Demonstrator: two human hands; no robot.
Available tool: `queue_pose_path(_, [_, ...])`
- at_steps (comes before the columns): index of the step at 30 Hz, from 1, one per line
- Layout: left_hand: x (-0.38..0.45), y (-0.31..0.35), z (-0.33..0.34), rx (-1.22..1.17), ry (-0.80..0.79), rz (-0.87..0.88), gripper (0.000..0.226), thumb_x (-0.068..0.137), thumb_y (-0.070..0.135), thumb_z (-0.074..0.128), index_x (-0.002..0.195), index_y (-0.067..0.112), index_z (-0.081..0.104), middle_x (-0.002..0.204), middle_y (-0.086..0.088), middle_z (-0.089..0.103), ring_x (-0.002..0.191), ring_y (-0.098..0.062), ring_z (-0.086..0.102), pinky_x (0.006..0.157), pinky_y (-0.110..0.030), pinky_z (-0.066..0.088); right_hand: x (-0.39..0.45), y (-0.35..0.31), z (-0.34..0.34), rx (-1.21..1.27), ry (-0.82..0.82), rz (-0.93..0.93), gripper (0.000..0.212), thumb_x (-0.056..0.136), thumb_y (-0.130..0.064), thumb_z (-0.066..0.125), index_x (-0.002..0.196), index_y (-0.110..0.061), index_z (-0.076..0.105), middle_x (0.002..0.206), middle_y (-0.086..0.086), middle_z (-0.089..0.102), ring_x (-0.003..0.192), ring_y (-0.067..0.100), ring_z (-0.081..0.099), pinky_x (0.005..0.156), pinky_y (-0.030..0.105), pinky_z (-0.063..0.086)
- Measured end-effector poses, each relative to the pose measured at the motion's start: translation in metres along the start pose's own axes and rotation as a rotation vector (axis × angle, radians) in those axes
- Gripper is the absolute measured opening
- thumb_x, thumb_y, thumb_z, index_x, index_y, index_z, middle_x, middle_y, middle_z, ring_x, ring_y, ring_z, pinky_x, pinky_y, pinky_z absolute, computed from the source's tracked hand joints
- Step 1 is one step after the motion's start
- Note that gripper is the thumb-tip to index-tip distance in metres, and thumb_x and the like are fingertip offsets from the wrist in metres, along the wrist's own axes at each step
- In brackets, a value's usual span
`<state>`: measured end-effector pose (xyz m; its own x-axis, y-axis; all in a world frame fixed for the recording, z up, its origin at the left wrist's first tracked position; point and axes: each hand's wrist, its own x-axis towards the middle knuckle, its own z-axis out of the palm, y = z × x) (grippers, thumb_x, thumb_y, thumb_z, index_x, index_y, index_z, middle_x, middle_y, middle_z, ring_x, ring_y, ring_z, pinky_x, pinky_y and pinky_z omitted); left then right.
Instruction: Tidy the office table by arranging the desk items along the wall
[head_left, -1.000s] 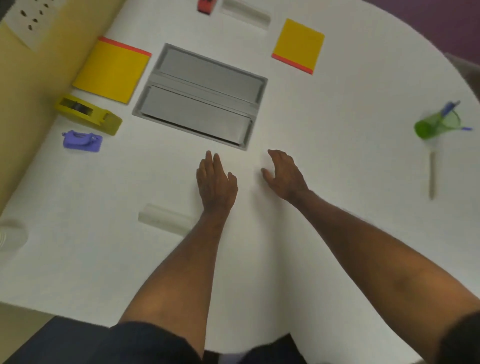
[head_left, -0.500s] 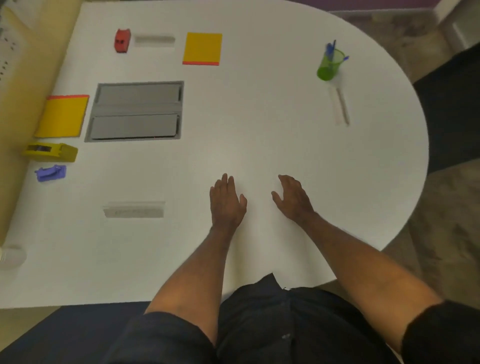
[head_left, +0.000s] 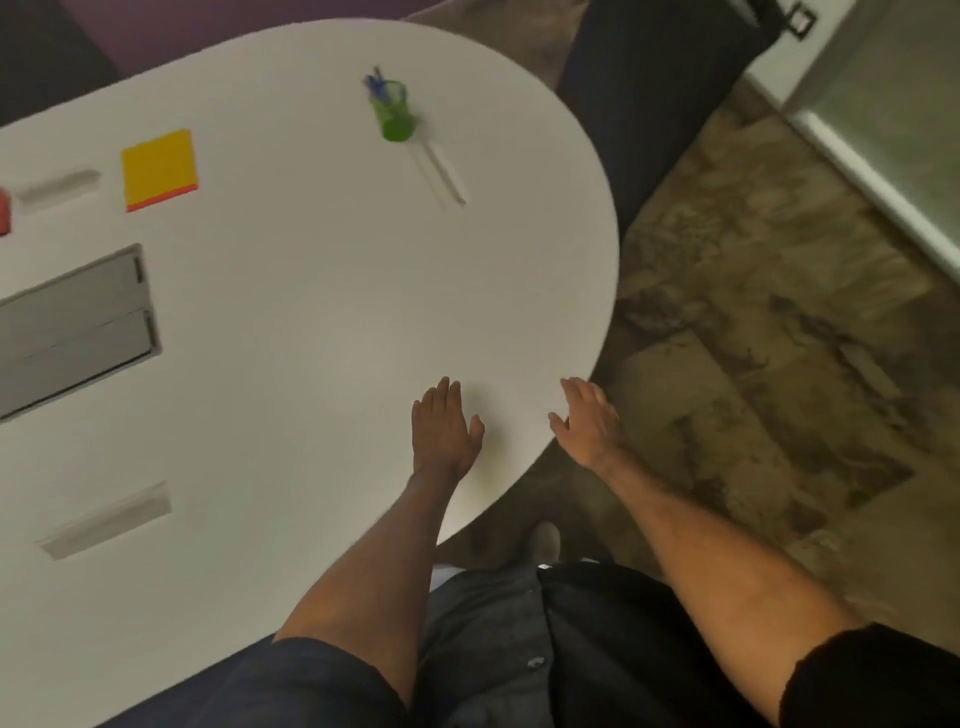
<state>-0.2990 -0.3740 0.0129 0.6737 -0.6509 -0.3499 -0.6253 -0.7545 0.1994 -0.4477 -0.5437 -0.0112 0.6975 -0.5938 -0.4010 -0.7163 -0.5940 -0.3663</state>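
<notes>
Left hand (head_left: 443, 427) lies flat and empty, fingers spread, on the white table (head_left: 322, 291); right hand (head_left: 589, 422), open too, hovers at its rounded edge (probably steadying a walk around). The green pen cup (head_left: 393, 115) and loose pen (head_left: 441, 169) sit well apart across bare tabletop, unobstructed

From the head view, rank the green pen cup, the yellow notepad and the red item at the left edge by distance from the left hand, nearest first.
From the left hand:
1. Green pen cup, straight ahead, far side.
2. Yellow notepad, ahead-left.
3. Red item, far left, cut by the frame.
</notes>
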Motion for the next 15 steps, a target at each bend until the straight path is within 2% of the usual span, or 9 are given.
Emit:
queue_pose_path(10, [0.055,0.163,0.015,0.093,-0.076,0.34,0.062,0.102,0.043,0.038,0.157,0.014,0.029,0.166,-0.007,0.025,0.151,-0.029,0.027,0.125,-0.046,0.019,-0.023,0.138,-0.06,0.057,0.119,0.325,0.069,0.102,-0.045,0.045,0.16,-0.017,0.021,0.168,0.002,0.017,0.155,0.022,0.013,0.124,0.041,0.021])
queue_pose_path(15, [0.098,0.222,0.029,0.073,-0.104,0.412,0.064,0.103,0.046,0.038,0.159,0.016,0.024,0.167,-0.004,0.021,0.153,-0.026,0.022,0.126,-0.045,0.015,-0.008,0.192,-0.088,0.058,0.142,0.415,0.069,0.102,-0.047,0.044,0.16,-0.018,0.021,0.168,0.001,0.014,0.156,0.021,0.009,0.125,0.04,0.018])
